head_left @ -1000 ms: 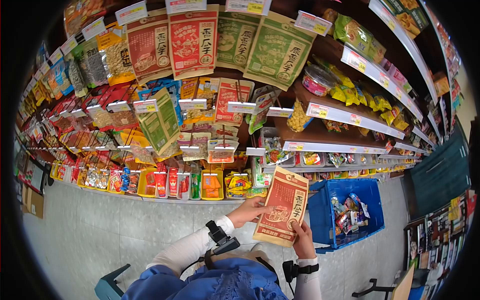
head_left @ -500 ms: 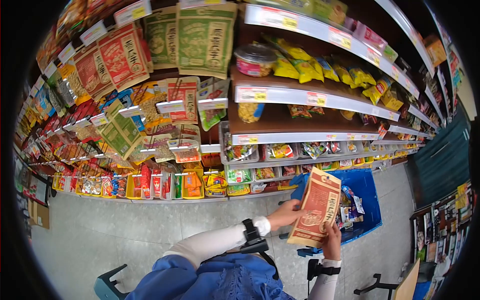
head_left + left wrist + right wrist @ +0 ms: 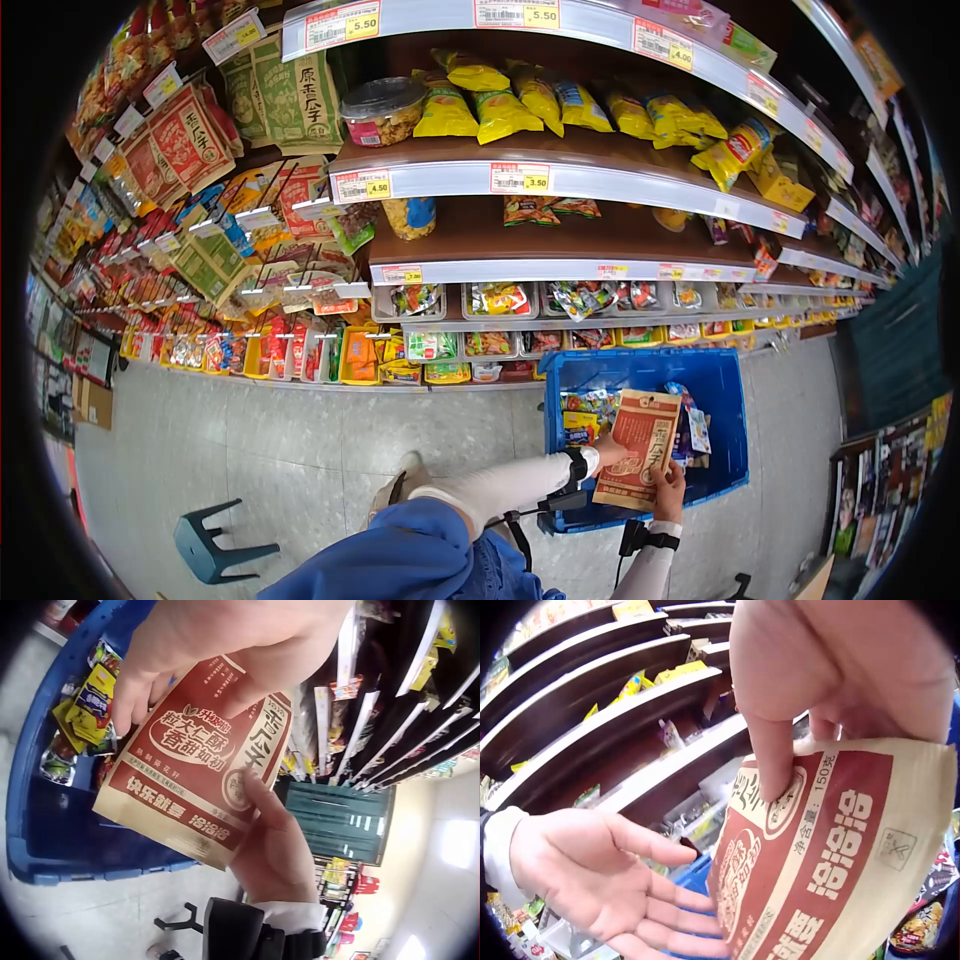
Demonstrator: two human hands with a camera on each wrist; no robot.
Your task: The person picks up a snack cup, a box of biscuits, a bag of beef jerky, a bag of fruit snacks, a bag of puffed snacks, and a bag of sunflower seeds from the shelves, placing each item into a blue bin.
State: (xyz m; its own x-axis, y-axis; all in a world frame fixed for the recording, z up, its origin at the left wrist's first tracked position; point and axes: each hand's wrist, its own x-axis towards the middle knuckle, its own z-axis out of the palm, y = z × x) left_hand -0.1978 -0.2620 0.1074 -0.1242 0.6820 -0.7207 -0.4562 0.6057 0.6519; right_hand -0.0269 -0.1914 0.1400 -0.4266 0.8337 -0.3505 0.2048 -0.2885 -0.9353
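Observation:
A red-and-tan paper packet (image 3: 641, 445) with Chinese lettering is held over the blue bin (image 3: 650, 362). My right hand (image 3: 668, 492) grips its lower right edge, the thumb lying on the printed front; the right wrist view shows this hand (image 3: 840, 671) close above the packet (image 3: 810, 847). At the opposite edge is my left hand (image 3: 604, 456). Seen in the right wrist view, the left hand (image 3: 607, 881) has its palm showing and fingers extended, their tips at the packet's edge. Several small snack packs (image 3: 94, 705) lie inside the bin.
Shelves (image 3: 450, 180) of yellow snack bags and a round clear tub (image 3: 383, 112) stand ahead. Seed packets (image 3: 300, 95) hang at the left. A low green stool (image 3: 215, 545) stands on the floor at the lower left, a dark green cabinet at the right.
Both hands and the packet have moved right and now hang over the bin. The head view has swung right along the shelves, and the left hand's hold on the packet has loosened.

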